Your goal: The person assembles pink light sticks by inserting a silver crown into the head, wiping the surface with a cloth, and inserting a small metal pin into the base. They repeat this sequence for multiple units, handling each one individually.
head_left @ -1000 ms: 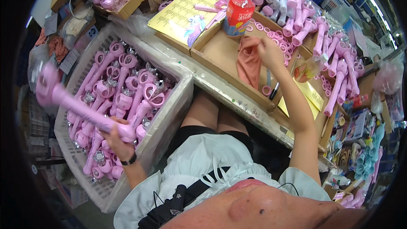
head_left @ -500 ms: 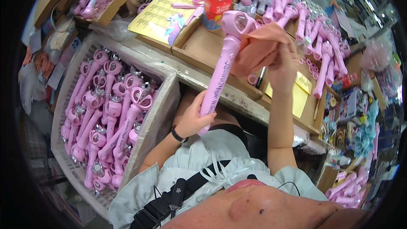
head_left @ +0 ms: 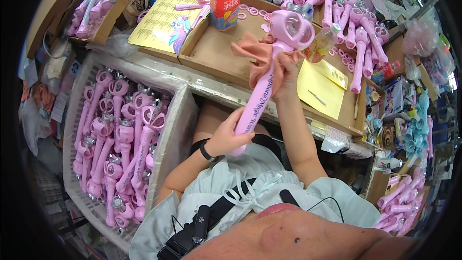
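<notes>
A pink toy wand [head_left: 260, 97] with dark lettering on its shaft leans up and to the right in front of me. My left hand [head_left: 228, 135] is closed round the bottom of its handle. Below the ring-shaped head, my right hand [head_left: 288, 77] grips an orange cloth [head_left: 259, 57] bunched about the wand's neck. Folds of the cloth hide part of the shaft, and some right fingers are covered. A clear piece sits at the top of the wand's head.
Left of me, a white basket [head_left: 79, 202] holds many pink wands. Ahead, a cardboard tray [head_left: 211, 50] carries a red-capped drink bottle [head_left: 225, 2], small pink rings and yellow sheets [head_left: 317, 91]. A second bottle [head_left: 323, 43] stands near the right hand. More wands [head_left: 361, 53] lie at the far right.
My right hand has brought the cloth from beside the wand's head onto its neck and now grips there. The wand's head has shifted right; my left hand keeps its hold.
</notes>
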